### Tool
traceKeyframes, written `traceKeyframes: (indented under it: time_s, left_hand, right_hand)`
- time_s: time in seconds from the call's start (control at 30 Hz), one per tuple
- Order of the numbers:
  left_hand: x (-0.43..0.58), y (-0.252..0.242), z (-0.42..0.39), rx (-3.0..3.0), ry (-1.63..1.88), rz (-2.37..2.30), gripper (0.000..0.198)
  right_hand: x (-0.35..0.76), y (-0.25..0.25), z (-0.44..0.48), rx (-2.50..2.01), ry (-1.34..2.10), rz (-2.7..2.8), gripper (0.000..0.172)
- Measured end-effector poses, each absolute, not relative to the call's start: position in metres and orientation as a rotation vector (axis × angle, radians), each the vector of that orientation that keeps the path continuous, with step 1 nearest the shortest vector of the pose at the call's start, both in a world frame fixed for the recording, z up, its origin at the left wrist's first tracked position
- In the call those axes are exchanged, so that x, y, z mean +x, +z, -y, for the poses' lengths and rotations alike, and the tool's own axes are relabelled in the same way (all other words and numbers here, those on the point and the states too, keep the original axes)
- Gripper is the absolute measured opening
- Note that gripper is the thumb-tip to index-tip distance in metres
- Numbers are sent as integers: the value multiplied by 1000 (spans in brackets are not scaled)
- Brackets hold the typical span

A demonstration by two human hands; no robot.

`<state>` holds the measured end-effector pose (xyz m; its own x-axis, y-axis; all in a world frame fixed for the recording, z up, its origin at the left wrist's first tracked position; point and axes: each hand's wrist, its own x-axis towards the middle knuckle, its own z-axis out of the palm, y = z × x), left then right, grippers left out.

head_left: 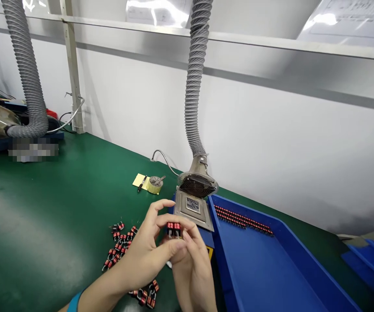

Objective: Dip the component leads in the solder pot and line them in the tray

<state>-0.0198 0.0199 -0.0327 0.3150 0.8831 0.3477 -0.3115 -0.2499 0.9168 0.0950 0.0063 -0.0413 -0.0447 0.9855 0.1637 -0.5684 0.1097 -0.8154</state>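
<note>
Both hands come together in front of the solder pot. My left hand (151, 242) is closed, its thumb and fingers around a small red coil part (174, 230) with a black body and silvery leads. My right hand (191, 253) pinches the same part from the other side, fingertips bent inward. Part of it is hidden behind the fingers. Loose coil parts (118, 247) of the same red and black kind lie scattered left of my hands, and several more (146, 295) show below my left wrist.
Beyond my hands is the solder pot (192, 204), under a fume hood (197, 184) on a grey hose (195, 86). At right, a blue tray (261, 268) holds rows of coil parts (242, 220). A tape roll (155, 185) and pen (142, 183) lie on the green table (76, 195).
</note>
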Motion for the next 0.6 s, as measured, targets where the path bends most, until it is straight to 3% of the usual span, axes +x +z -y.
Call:
traceKeyframes:
  time_s: [0.1,0.17,0.33,0.6]
  left_hand:
    - [-19,-30,-20,1425,1227,-694,41]
    - [-20,-26,-22,1384,1209,-658,48]
    - [-27,-19,-32,1163,1259,-602,7]
    - [-28,-17,-34,833,1349,-597,22]
  right_hand:
    - [94,-47,-8,-612,1449,847,29]
    - [96,-51,-9,-649,1413,824,27]
    - [99,-53,-9,-745,1348,827,18]
    - [90,-51,-6,-829,1313,796,24]
